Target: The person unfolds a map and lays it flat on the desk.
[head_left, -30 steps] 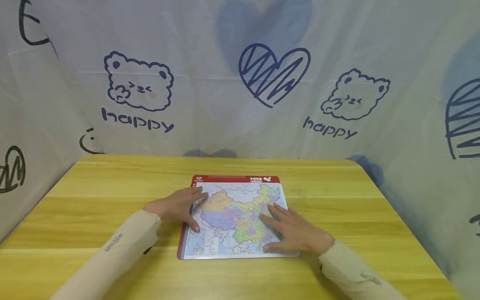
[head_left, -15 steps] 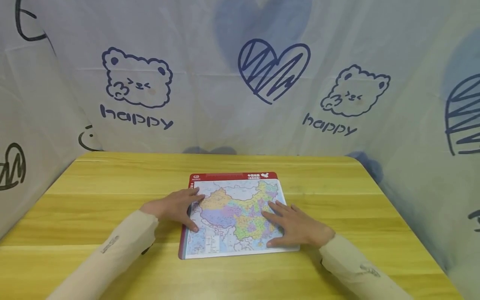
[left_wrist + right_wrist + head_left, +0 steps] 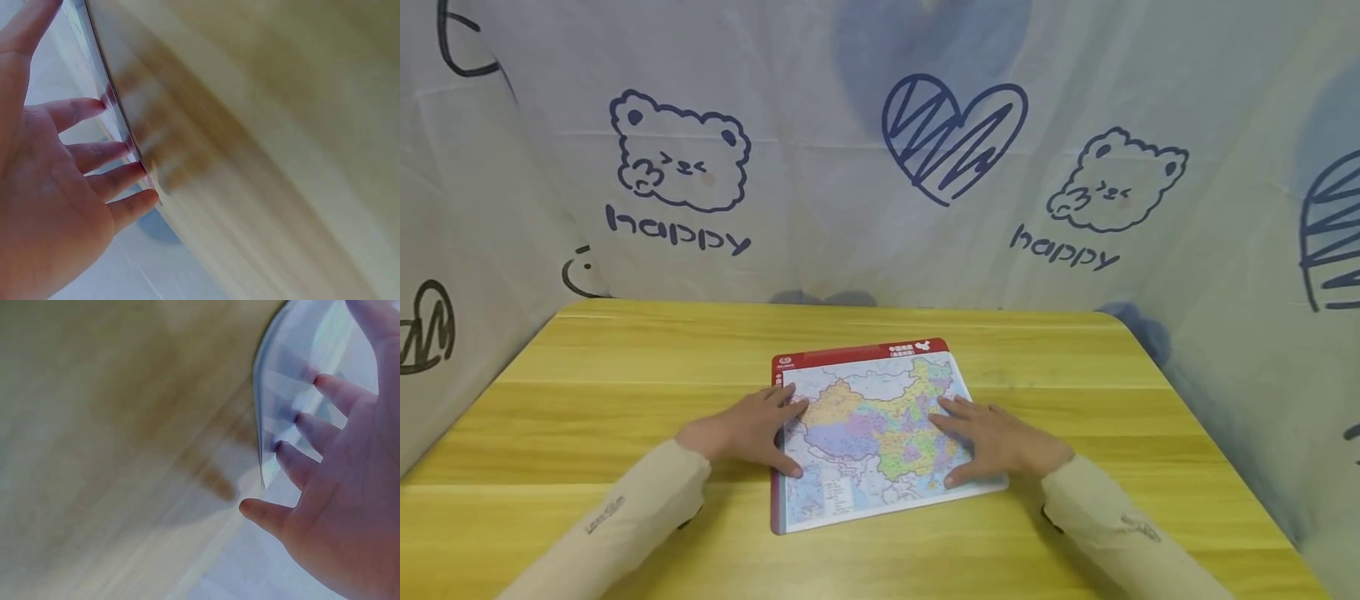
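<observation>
- Glossy rectangular red-edged map board (image 3: 868,433) under fingertips of left hand (image 3: 748,429) and right hand (image 3: 1003,437)
- Fingers spread, both
- Board partly covered; small print (image 3: 838,494) illegible

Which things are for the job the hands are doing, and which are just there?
For the job:
map board
left hand, fingers on its left side
right hand, fingers on its right side

Just there:
table, under the map board
cloth behind, with bear drawings
</observation>
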The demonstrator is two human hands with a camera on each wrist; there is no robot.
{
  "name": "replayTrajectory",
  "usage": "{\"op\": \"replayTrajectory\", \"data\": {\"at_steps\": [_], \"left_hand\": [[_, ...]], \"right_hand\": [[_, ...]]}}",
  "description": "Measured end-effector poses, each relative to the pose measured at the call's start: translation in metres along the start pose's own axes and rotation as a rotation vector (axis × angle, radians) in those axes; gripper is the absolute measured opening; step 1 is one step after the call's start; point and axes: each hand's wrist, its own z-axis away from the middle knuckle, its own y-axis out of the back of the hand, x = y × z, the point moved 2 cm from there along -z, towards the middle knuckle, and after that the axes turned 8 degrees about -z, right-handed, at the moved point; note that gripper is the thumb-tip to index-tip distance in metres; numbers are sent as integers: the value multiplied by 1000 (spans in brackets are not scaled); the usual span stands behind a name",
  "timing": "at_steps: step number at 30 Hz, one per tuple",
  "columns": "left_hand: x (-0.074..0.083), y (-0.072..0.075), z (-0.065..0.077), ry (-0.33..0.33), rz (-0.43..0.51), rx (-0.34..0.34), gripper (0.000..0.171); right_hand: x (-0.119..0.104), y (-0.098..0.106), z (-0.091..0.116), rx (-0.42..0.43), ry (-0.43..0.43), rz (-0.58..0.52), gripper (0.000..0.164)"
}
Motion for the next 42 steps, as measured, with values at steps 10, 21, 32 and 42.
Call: {"op": "replayTrajectory", "data": {"at_steps": [10,21,32,42], "left_hand": [[17,-8,11,-11,-94,13,100],[19,-1,10,-11,-204,42,82],[-8,14,-17,-36,-60,142,71],[-21,17,-32,21,52,33,93]], "right_hand": [[13,8,1,12,-8,-51,97],[-7,0,16,18,-70,48,74],[-37,-14,40,183,-120,207,55],[-34,-15,39,179,-171,174,52]]}}
